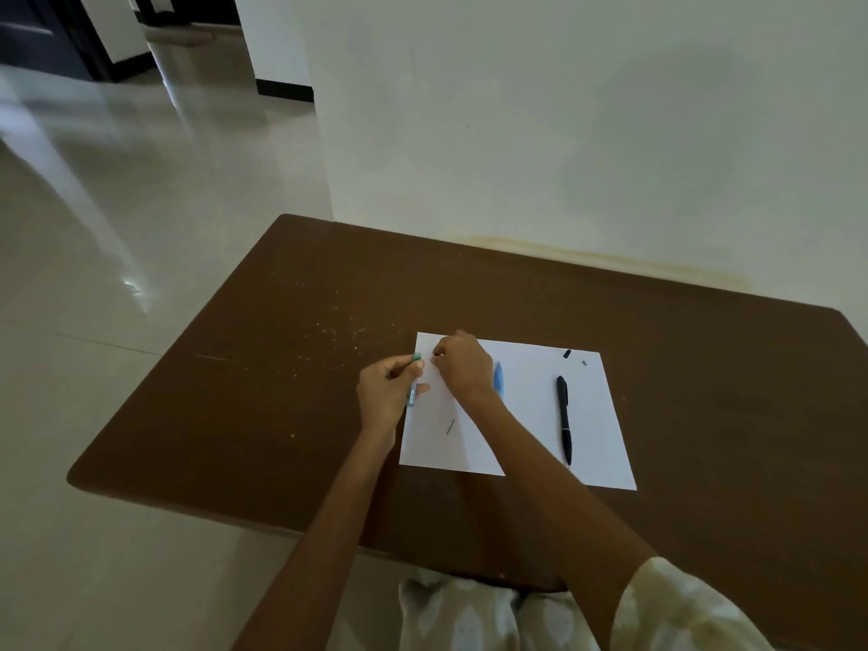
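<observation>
Hand position at upper left corner of paper sheet [601,439], on brown table [282,368].
Left hand [387,392] grips teal pen body [413,396], fingers curled round it, over the sheet's left edge. Right hand [462,368] has fingers curled close to the pen body's upper end; whether it pinches anything cannot be determined. On the sheet: blue pen part [499,378] just beside the right hand, thin rod [450,426], black pen [564,418], black cap [567,353], small grey piece [584,363].
</observation>
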